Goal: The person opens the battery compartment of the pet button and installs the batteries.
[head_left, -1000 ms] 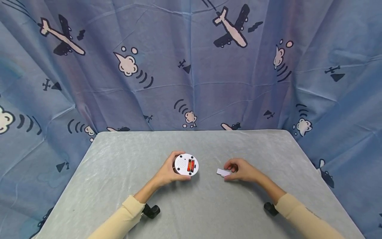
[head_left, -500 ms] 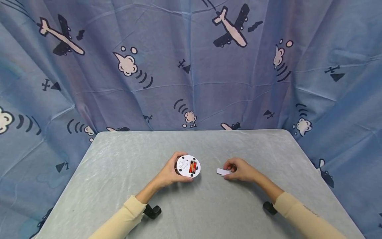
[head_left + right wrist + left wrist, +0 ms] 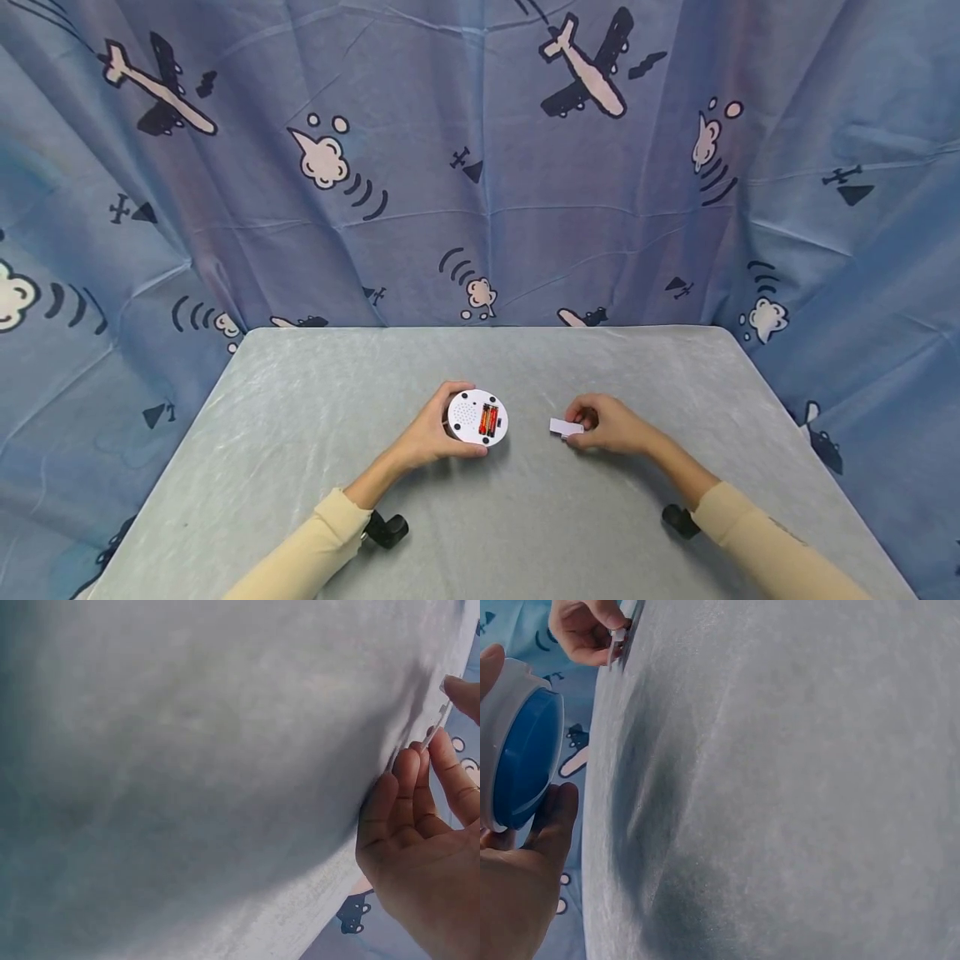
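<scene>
My left hand (image 3: 426,432) grips a round white battery-powered device (image 3: 467,414) by its edge, thumb on the near side and fingers on the far side. Its underside faces up, showing small dark feet, a patch of tiny holes and an uncovered battery bay with red-and-orange batteries (image 3: 488,420) in it. In the left wrist view its other side is a blue dome (image 3: 531,754). To the right, a small flat white battery cover (image 3: 564,427) is pinched between the thumb and fingers of my right hand (image 3: 617,427), close over the table. Edge-on, that cover (image 3: 436,729) looks thin in the right wrist view.
Both hands work over a pale grey table (image 3: 315,392). Behind it hangs a blue curtain (image 3: 420,167) printed with airplanes. Black wrist cameras (image 3: 388,531) sit at the cuffs of the beige sleeves (image 3: 311,542).
My left hand has carried the device slightly right and a little nearer. The right hand keeps its pinch on the battery cover, which has shifted slightly right and up in view.
</scene>
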A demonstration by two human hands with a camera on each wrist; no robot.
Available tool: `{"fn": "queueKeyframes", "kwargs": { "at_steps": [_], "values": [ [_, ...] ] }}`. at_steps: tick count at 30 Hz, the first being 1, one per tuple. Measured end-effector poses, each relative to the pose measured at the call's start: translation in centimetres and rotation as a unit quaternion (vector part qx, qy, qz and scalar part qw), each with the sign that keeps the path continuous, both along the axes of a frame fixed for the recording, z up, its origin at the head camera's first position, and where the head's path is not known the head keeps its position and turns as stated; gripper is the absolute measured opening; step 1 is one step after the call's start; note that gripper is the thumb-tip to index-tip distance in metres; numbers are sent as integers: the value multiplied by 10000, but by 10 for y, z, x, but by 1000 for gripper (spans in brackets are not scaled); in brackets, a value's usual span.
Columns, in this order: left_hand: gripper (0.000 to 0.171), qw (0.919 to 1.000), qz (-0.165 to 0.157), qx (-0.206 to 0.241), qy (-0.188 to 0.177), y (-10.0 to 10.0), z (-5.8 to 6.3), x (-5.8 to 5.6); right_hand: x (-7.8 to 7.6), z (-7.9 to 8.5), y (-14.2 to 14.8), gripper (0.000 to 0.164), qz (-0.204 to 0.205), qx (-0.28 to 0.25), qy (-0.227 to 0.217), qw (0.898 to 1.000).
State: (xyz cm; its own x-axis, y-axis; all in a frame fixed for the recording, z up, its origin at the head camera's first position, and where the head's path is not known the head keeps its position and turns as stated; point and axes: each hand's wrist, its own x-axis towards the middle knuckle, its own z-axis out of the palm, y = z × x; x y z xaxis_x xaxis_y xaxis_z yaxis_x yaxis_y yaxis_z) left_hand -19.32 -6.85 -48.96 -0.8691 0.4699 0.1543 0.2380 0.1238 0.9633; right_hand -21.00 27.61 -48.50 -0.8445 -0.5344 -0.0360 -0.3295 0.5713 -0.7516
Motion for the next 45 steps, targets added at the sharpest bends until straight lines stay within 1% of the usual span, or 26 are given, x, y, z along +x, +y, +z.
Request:
{"fn": "queueKeyframes", "kwargs": {
  "at_steps": [8,14,17,24,29,33,37,45],
  "values": [
    [91,10000,-13,33,77,0,0,1,-3,10,3,24,66,-338,-30,9994],
    [91,10000,-8,2,86,1,1,1,-4,18,0,25,165,-965,-291,9948],
    [92,9999,-17,-5,140,2,-1,0,-5,22,-6,25,239,-1174,-386,9920],
    [92,9999,-69,83,75,5,1,0,-6,31,-23,25,359,-1239,-430,9907],
    [91,9999,-70,128,92,6,2,0,-7,38,-37,26,405,-1458,-647,9864],
    [90,9998,-75,169,117,7,1,-1,-7,43,-48,27,515,-1541,-815,9833],
    [90,9996,-129,199,139,9,2,-2,-8,46,-57,27,634,-1592,-890,9812],
    [89,9993,-156,321,95,12,5,-1,-11,44,-67,31,889,-1671,-717,9793]
  ]
}}
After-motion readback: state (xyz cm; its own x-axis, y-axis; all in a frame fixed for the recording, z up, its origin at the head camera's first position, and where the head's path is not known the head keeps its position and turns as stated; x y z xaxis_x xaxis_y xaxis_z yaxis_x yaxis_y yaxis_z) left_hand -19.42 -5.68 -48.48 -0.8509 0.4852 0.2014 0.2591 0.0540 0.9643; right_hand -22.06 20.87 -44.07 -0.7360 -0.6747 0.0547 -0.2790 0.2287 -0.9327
